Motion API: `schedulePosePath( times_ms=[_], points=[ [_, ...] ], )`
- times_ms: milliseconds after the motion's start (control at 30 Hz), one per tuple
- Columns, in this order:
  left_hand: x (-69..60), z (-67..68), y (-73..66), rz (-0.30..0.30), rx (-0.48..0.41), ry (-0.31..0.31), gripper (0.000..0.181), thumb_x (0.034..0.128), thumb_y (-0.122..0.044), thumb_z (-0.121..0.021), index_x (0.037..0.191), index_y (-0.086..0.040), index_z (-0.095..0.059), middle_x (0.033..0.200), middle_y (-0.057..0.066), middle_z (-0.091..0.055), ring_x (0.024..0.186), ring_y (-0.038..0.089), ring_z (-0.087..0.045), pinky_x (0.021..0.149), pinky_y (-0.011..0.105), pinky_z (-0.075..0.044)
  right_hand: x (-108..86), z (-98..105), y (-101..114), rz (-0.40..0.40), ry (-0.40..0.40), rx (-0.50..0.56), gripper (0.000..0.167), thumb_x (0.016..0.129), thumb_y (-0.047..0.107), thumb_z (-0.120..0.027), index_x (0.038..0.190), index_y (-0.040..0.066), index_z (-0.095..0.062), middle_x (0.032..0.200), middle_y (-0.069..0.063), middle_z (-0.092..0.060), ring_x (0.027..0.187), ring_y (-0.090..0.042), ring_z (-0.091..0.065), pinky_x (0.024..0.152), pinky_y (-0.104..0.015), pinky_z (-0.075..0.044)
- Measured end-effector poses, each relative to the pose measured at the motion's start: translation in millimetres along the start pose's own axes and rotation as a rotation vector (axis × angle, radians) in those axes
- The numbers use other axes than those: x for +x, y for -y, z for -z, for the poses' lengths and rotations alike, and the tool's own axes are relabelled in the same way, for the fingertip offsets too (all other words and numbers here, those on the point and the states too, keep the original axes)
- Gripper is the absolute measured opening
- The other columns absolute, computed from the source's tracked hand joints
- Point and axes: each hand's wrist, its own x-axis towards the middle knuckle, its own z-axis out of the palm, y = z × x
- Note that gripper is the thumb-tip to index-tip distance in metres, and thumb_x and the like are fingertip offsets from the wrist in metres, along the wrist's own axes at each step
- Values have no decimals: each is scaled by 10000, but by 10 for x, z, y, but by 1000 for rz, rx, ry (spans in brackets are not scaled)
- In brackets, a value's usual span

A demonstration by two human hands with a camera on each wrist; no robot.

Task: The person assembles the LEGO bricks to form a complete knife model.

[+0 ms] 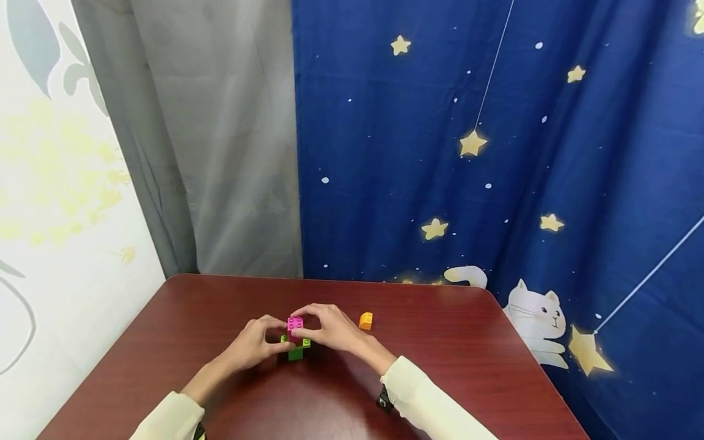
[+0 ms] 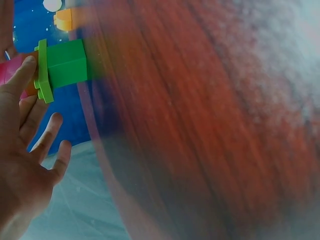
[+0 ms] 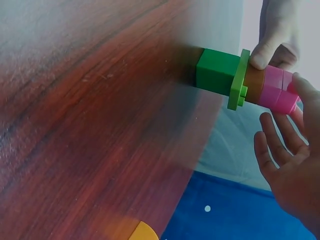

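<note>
A small tower of toy building bricks stands upright on the table. At its base is a green block (image 3: 217, 70), topped by a wider lime plate (image 3: 239, 82). Above that plate sits an orange-brown brick (image 3: 254, 86), and pink bricks (image 1: 295, 322) form the top. My left hand (image 1: 253, 343) pinches the tower low down, its thumb and a finger around the orange-brown brick. From the other side my right hand (image 1: 332, 328) pinches the uppermost pink brick between thumb and fingers. In both wrist views, the remaining fingers are spread away from the bricks.
A loose orange brick with a curved top (image 1: 365, 321) lies on the dark red-brown table (image 1: 440, 366), beyond my right wrist. Behind the table's far edge hang a grey curtain (image 1: 236, 153) and a blue one with stars (image 1: 385, 153).
</note>
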Motion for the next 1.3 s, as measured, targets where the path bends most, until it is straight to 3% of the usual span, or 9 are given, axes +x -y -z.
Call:
schedulePosePath(
  times_ms=[200, 300, 467, 600, 800, 1067, 1300],
  points=[
    [36, 20, -15, 20, 19, -4, 352, 837, -382, -880, 1098, -163, -794, 1054, -28, -729, 1006, 194, -666, 878, 459, -580, 32, 72, -12, 34, 14, 4, 357, 970, 325, -753, 1293, 177, -712, 1218, 42, -733, 1094, -133, -703, 960, -272, -543],
    [48, 40, -15, 36, 24, -11, 361, 826, -395, -887, 1095, -171, -797, 1054, -19, -722, 1001, 179, -663, 876, 446, -581, 52, 81, -27, 45, 17, 4, 371, 966, 317, -759, 1304, 174, -707, 1228, 33, -731, 1107, -125, -697, 967, -306, -549],
    [49, 52, -25, 39, 15, -2, 369, 825, -412, -886, 1090, -171, -799, 1052, 3, -720, 993, 175, -666, 871, 434, -582, 48, 65, -48, 46, 9, 2, 370, 947, 313, -784, 1287, 183, -716, 1200, 51, -741, 1073, -37, -674, 943, -203, -520],
    [36, 50, -38, 31, 8, 5, 354, 827, -430, -881, 1068, -183, -801, 1031, -11, -716, 983, 176, -665, 857, 433, -583, 27, 36, -49, 30, 5, 30, 358, 933, 300, -801, 1264, 187, -722, 1139, 57, -757, 1012, -108, -709, 885, -147, -505],
    [-1, 33, -42, 40, 6, 4, 333, 819, -430, -887, 1044, -199, -802, 1004, -40, -706, 970, 170, -663, 842, 428, -578, -8, -21, -31, -4, 13, 89, 368, 914, 261, -824, 1252, 163, -717, 1100, 21, -766, 983, -198, -747, 860, -285, -586],
    [7, 18, -10, 31, 1, -3, 364, 810, -406, -900, 1045, -148, -796, 995, -36, -737, 970, 215, -673, 853, 480, -581, -31, -50, -47, -16, -5, 44, 394, 910, 310, -823, 1272, 207, -707, 1187, 50, -743, 1055, -23, -668, 943, -347, -567],
    [16, -4, 6, 32, -15, 9, 375, 818, -402, -896, 1060, -134, -796, 1008, -6, -744, 979, 239, -680, 864, 507, -573, -35, -24, -44, 18, 10, 18, 420, 911, 299, -826, 1294, 189, -693, 1199, 46, -742, 1057, -29, -665, 945, -328, -563]
  ],
)
